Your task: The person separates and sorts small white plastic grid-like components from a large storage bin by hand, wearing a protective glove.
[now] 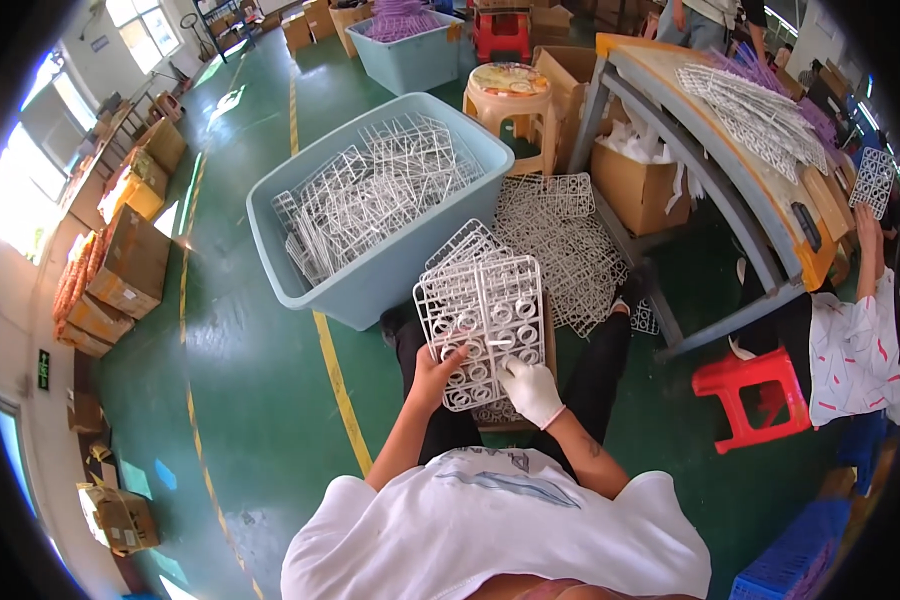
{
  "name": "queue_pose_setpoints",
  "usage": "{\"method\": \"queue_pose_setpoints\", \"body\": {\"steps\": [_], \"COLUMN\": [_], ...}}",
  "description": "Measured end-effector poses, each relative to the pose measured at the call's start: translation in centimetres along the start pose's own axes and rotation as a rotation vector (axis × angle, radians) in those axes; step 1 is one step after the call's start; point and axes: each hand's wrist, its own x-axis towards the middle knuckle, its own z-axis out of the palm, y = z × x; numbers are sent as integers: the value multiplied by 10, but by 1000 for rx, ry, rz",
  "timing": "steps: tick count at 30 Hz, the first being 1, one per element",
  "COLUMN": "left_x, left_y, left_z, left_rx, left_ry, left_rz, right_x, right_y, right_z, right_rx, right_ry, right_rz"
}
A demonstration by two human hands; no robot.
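Note:
Above my lap is a white plastic sprue frame, tilted up, with round rings still attached over its lower part. My bare left hand grips its left edge, thumb on top near the rings. At the lower right of the same frame, my right hand, in a white glove, is closed with its fingers against the rings; its fingertips are partly hidden. Just behind the held frame rises another white frame. Below, between my knees, a box holds more white ringed pieces, mostly covered by the frame.
Ahead to the left stands a blue-grey tub heaped with white sprue frames. More frames lie piled right of it. A workbench, a red stool and a seated co-worker are on the right.

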Motion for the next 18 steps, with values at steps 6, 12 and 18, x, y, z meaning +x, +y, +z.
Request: {"method": "queue_pose_setpoints", "body": {"steps": [6,12,18], "left_x": [-1,0,-17], "left_y": [-9,-20,-29], "left_z": [-2,-4,20], "left_rx": [-36,6,300], "left_ry": [-104,-177,-126], "left_rz": [-23,-64,152], "right_x": [-17,-37,-43], "right_y": [-2,15,22], "right_z": [-1,27,27], "right_rx": [135,353,-130], "right_ry": [164,208,135], "right_rz": [59,329,-7]}}
